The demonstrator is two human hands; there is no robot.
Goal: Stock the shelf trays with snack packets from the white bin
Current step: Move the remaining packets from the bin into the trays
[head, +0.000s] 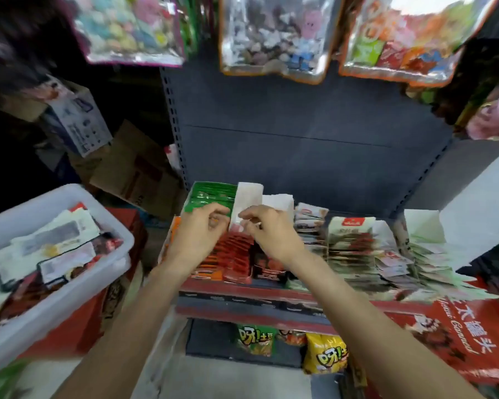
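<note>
I take the red packets [236, 251] in the shelf tray as my landmark. Both hands work at their far end: my left hand [198, 234] has its fingers curled, seemingly pinching something small, though blur hides what; my right hand [267, 231] pinches the near edge of a white divider [247, 200] just behind the packets. The white bin [55, 254] sits well to their left, with packets inside. I judge the packed row may buckle or tip forward over the tray front if I push too hard, and the divider may slip out.
</note>
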